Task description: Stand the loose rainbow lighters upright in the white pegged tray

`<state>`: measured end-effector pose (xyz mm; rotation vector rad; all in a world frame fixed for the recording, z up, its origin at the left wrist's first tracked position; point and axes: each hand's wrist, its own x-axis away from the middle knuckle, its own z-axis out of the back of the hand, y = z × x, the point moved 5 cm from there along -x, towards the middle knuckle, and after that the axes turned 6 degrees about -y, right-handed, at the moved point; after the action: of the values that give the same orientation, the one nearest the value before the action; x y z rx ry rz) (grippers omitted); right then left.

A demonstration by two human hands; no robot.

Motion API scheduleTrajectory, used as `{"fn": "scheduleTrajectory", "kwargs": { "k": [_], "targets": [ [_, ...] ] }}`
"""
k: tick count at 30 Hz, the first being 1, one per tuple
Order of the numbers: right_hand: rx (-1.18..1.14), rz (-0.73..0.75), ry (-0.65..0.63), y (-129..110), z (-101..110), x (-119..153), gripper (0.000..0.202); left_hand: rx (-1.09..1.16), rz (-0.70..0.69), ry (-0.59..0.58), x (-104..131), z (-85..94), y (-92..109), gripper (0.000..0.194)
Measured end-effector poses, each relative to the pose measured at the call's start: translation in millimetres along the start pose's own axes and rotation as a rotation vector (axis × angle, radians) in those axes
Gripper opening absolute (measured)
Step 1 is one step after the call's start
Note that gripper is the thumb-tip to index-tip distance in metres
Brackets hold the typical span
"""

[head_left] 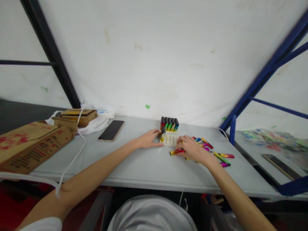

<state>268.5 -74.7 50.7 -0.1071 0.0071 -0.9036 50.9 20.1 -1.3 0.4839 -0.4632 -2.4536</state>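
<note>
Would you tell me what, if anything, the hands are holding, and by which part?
The right hand has its fingers at a reddish lighter, hiding whether and where it is gripped. The left hand is beside the white tray.

Grey table [139,166]; red-printed brown box [36,141].

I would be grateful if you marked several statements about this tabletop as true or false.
1. The left hand is beside the white gridded plastic tray. True.
2. The right hand is at the loose, brightly coloured lighters. True.
3. Those loose lighters lie left of the tray. False: they lie to its right.
4. A block of black-topped lighters stands upright behind the tray. True.
5. The black-screened phone left of the hands leans against the wall. False: it lies flat on the pale grey table.
</note>
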Motion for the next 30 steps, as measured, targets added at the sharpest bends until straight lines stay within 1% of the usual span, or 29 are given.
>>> {"fn": "scheduleTrajectory", "kwargs": {
  "k": [1, 3, 7, 10, 14, 17, 19, 22, 25, 28, 30],
  "targets": [
    [-0.036, 0.010, 0.015, 0, 1, -1, 0.009, 0.001, -0.005, 0.002, 0, -0.2, 0, 0.074],
    [-0.189, 0.029, 0.046, 1, 4, -3, 0.011, -0.004, -0.011, 0.011, 0, -0.3, 0, 0.073],
    [-0.619, 0.013, 0.153, 10, 11, -10, 0.025, -0.010, -0.018, 0.016, 1, -0.1, -1, 0.072],
    [-0.863, -0.006, 0.242, 19, 16, -20, 0.037, -0.002, -0.017, 0.008, 1, 0.9, 0, 0.071],
    [-1.055, -0.040, 0.385, 32, 26, -40, 0.049, 0.010, -0.006, 0.008, 2, 3.7, 2, 0.070],
    [-1.133, -0.050, 0.540, 41, 30, -53, 0.044, 0.001, -0.004, -0.005, 2, 4.3, 3, 0.070],
    [-1.186, -0.072, 0.627, 45, 25, -60, 0.042, -0.006, -0.006, -0.012, 1, 4.0, 4, 0.070],
    [-1.312, -0.111, 0.704, 46, 10, -66, 0.046, -0.003, -0.008, -0.018, 1, 3.1, 3, 0.069],
    [-1.447, -0.133, 0.702, 41, -3, -67, 0.048, 0.002, -0.002, -0.015, 2, 2.6, 3, 0.069],
    [-1.520, -0.115, 0.621, 33, -9, -67, 0.050, 0.007, 0.013, -0.011, 2, 3.4, 4, 0.069],
    [-1.542, -0.085, 0.595, 28, -10, -67, 0.051, 0.008, 0.019, -0.015, 3, 4.3, 5, 0.069]
  ]
}}
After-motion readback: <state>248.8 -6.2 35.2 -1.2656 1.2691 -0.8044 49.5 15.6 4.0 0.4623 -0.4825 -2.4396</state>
